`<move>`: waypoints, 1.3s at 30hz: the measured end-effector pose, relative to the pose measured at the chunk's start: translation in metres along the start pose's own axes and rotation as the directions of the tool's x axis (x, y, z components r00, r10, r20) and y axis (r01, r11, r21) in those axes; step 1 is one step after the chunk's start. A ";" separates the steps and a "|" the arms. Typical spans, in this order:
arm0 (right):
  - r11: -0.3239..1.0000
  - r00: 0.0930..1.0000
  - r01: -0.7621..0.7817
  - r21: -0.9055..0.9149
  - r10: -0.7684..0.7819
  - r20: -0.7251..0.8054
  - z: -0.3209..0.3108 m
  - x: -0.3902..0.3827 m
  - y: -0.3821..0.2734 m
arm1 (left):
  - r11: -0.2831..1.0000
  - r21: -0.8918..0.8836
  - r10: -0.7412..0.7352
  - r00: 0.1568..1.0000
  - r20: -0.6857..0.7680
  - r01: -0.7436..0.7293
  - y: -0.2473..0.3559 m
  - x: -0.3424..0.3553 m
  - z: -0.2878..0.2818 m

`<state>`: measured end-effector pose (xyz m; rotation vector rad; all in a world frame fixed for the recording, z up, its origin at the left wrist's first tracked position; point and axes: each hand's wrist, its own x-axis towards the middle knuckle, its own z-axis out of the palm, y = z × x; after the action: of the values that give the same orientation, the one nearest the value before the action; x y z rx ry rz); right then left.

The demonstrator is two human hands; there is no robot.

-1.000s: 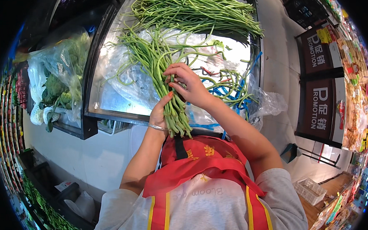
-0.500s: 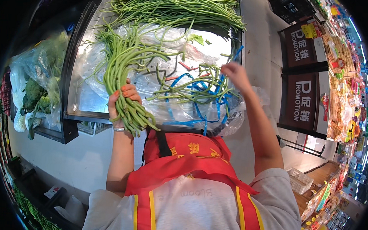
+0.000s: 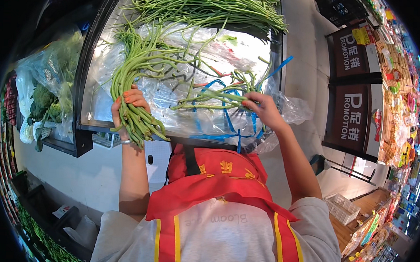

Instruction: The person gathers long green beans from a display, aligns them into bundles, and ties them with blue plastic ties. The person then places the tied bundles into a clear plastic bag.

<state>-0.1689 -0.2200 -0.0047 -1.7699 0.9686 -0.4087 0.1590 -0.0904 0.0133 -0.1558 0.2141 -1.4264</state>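
Observation:
My left hand (image 3: 136, 97) is wrapped round the lower part of a thick bunch of long green beans (image 3: 126, 77); the cut ends hang over the near edge of the display tray (image 3: 93, 107). On the right, my right hand (image 3: 264, 110) pinches a few loose long beans (image 3: 210, 103) that stretch leftward over the plastic. Blue plastic strapping (image 3: 227, 116) lies tangled under and around those loose beans, one end sticking up past the tray's right edge. Some of the strapping near my right fingers is hidden by the hand.
A big heap of long beans (image 3: 202, 9) fills the tray's far end. Crumpled clear plastic sheeting (image 3: 165, 114) lines the tray and spills over its right side. Bagged broccoli (image 3: 43, 101) stands at the left. Dark sign panels (image 3: 353, 112) and packaged goods (image 3: 395, 112) line the right.
My right hand has come down and slightly left, from the upright blue strap onto the loose beans, and now pinches some. My left hand keeps the bunch and has shifted slightly left.

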 end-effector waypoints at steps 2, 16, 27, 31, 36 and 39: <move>0.914 0.992 -0.111 0.391 0.126 -0.013 -0.007 -0.002 -0.014 | 1.000 -0.006 0.015 1.000 0.000 -0.015 0.000 0.000 0.001; 0.128 0.999 0.026 0.991 -0.050 -0.020 -0.042 0.013 -0.080 | 1.000 -0.014 -0.027 0.998 -0.050 0.026 -0.002 -0.004 -0.010; -0.618 0.983 -0.134 0.775 -0.179 0.028 -0.069 0.046 -0.097 | 0.997 -0.012 -0.075 0.995 -0.067 0.074 -0.002 -0.004 -0.020; -0.351 0.993 -0.026 0.936 0.095 0.064 -0.064 0.077 -0.071 | 0.997 -0.012 -0.072 0.993 -0.097 0.071 -0.007 -0.004 -0.019; 0.918 0.815 -0.183 0.352 0.342 -0.468 -0.036 0.080 0.040 | 0.997 0.013 -0.068 0.992 -0.110 0.070 -0.008 -0.002 -0.022; 0.805 0.858 -0.114 0.583 0.375 -0.351 -0.020 0.042 0.068 | 0.998 0.015 -0.053 0.990 -0.134 0.056 -0.008 -0.008 -0.024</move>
<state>-0.1848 -0.2745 -0.0643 -1.0152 1.2458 -0.8592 0.1444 -0.0826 -0.0081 -0.0509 0.3084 -1.4943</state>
